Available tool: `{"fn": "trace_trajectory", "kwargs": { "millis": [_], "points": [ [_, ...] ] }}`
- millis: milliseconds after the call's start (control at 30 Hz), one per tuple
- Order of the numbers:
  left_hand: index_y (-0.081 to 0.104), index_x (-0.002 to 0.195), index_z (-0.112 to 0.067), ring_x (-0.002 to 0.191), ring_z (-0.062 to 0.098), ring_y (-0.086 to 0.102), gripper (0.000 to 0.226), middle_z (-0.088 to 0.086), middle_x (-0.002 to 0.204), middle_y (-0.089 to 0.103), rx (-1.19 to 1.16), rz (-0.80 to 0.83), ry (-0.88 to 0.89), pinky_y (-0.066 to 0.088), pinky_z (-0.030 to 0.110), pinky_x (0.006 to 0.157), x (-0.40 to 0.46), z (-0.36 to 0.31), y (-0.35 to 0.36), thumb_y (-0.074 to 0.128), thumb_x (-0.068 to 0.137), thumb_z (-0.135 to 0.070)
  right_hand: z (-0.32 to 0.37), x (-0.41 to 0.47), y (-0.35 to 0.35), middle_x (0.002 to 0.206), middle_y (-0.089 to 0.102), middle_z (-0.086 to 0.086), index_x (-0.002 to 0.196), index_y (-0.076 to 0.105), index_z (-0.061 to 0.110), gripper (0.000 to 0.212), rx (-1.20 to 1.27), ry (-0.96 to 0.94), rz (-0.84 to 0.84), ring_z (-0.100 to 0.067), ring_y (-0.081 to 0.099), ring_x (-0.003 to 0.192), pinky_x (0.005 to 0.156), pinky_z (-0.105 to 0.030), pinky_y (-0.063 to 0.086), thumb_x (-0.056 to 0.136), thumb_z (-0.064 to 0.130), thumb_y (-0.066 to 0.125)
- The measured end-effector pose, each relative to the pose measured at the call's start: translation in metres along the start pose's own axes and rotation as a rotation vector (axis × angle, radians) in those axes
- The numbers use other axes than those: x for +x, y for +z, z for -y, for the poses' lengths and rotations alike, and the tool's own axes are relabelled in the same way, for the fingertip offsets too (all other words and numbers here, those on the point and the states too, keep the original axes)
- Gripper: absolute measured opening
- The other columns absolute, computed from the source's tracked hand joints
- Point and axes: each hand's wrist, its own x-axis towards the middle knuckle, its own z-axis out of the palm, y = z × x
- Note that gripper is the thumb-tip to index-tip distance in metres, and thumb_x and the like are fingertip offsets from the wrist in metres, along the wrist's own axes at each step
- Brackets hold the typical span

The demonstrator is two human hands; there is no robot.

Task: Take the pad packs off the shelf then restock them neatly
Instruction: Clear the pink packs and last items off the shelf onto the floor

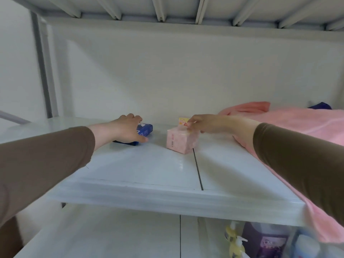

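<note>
A blue pad pack [144, 128] lies flat on the white shelf [141, 164], left of centre. My left hand [125, 129] covers it, fingers curled over its far edge and thumb at its near side. A pink pad pack [179, 141] stands to the right on the same shelf. My right hand [202, 123] reaches in from the right and pinches its top edge near a small yellow-and-red label. Both arms wear brown sleeves.
A pink towel [297, 125] covers the shelf's right side and hangs over its front edge; something dark blue [320, 105] sits behind it. On the lower shelf [111, 237] at the right stand a yellow pump bottle [234, 243] and a purple container [268, 241]. A grey upright post [43, 71] stands at the left.
</note>
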Motion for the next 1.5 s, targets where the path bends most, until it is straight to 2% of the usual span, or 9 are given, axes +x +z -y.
{"fn": "trace_trajectory", "kwargs": {
  "millis": [333, 500, 667, 867, 967, 1033, 1167, 1267, 1500],
  "points": [
    [0.044, 0.136, -0.027, 0.097, 0.022, 0.057, 0.055, 0.002, 0.112, 0.058, -0.055, 0.118, -0.076, 0.046, 0.031, 0.074, 0.008, 0.02, -0.012, 0.061, 0.086, -0.043, 0.009, -0.004, 0.008, 0.131, 0.055, 0.005, 0.147, 0.038, 0.038, 0.059, 0.1, -0.042, 0.109, -0.021, 0.065, 0.101, 0.076, -0.03, 0.055, 0.095, 0.065, 0.044],
    [0.055, 0.119, -0.029, 0.09, 0.024, 0.069, 0.027, 0.009, 0.114, 0.068, -0.536, 0.232, -0.103, 0.058, 0.036, 0.083, 0.002, 0.044, -0.041, 0.047, 0.094, -0.026, 0.022, -0.009, 0.012, 0.117, 0.06, 0.001, 0.132, 0.049, 0.039, 0.044, 0.064, -0.044, 0.098, -0.019, 0.062, 0.085, 0.071, -0.03, 0.055, 0.099, 0.063, 0.035],
    [0.06, 0.122, -0.025, 0.105, 0.023, 0.069, 0.034, 0.003, 0.115, 0.072, -0.647, 0.263, -0.059, 0.056, 0.044, 0.094, -0.004, 0.071, -0.053, 0.039, 0.098, -0.013, 0.031, -0.004, 0.021, 0.105, 0.063, -0.004, 0.126, 0.054, 0.026, 0.047, 0.144, -0.045, 0.089, -0.018, 0.063, 0.074, 0.063, -0.028, 0.054, 0.1, 0.06, 0.035],
    [0.061, 0.119, -0.036, 0.093, 0.021, 0.07, 0.04, 0.001, 0.113, 0.07, -0.594, 0.103, -0.069, 0.06, 0.038, 0.076, 0.006, 0.076, -0.049, 0.038, 0.098, -0.011, 0.037, 0.001, 0.022, 0.103, 0.063, 0.0, 0.126, 0.057, 0.016, 0.051, 0.235, -0.053, 0.123, -0.021, 0.06, 0.078, 0.08, -0.033, 0.059, 0.102, 0.055, 0.036],
    [0.061, 0.112, -0.026, 0.081, 0.021, 0.065, 0.021, 0.002, 0.103, 0.065, -0.489, 0.073, -0.025, 0.055, 0.032, 0.067, 0.009, 0.066, -0.042, 0.049, 0.1, -0.039, 0.038, 0.005, 0.021, 0.106, 0.062, -0.001, 0.123, 0.059, 0.01, 0.056, 0.279, -0.042, 0.132, -0.021, 0.06, 0.077, 0.076, -0.031, 0.059, 0.101, 0.057, 0.038],
    [0.056, 0.114, -0.029, 0.076, 0.019, 0.06, 0.033, 0.0, 0.096, 0.065, -0.354, 0.054, 0.007, 0.047, 0.029, 0.065, 0.012, 0.065, -0.041, 0.06, 0.092, -0.053, 0.038, 0.005, 0.02, 0.108, 0.062, -0.002, 0.121, 0.061, 0.01, 0.054, 0.293, -0.034, 0.133, -0.02, 0.06, 0.077, 0.072, -0.028, 0.056, 0.101, 0.056, 0.04],
    [0.046, 0.133, -0.022, 0.09, 0.024, 0.061, 0.054, 0.007, 0.11, 0.064, -0.192, 0.014, 0.065, 0.047, 0.035, 0.079, 0.017, 0.066, -0.039, 0.069, 0.088, -0.042, 0.035, 0.005, 0.019, 0.12, 0.065, -0.003, 0.127, 0.06, 0.017, 0.039, 0.278, -0.038, 0.102, -0.016, 0.063, 0.083, 0.072, -0.026, 0.056, 0.101, 0.045, 0.05],
    [0.045, 0.138, -0.018, 0.101, 0.027, 0.059, 0.06, 0.01, 0.124, 0.06, -0.188, -0.011, 0.102, 0.049, 0.037, 0.089, 0.014, 0.063, -0.038, 0.071, 0.088, -0.037, 0.035, 0.002, 0.02, 0.125, 0.063, -0.005, 0.141, 0.05, 0.019, 0.053, 0.355, -0.036, 0.011, -0.018, 0.064, 0.093, 0.08, -0.033, 0.06, 0.093, 0.034, 0.068],
    [0.05, 0.137, -0.022, 0.104, 0.025, 0.057, 0.059, 0.006, 0.128, 0.06, -0.185, -0.08, 0.151, 0.048, 0.041, 0.096, 0.002, 0.064, -0.036, 0.073, 0.085, -0.038, 0.041, -0.018, 0.025, 0.111, 0.066, 0.006, 0.108, 0.066, 0.024, 0.036, 0.326, -0.158, -0.091, -0.017, 0.062, 0.096, 0.089, -0.035, 0.051, 0.077, 0.023, 0.084]
  ]
}}
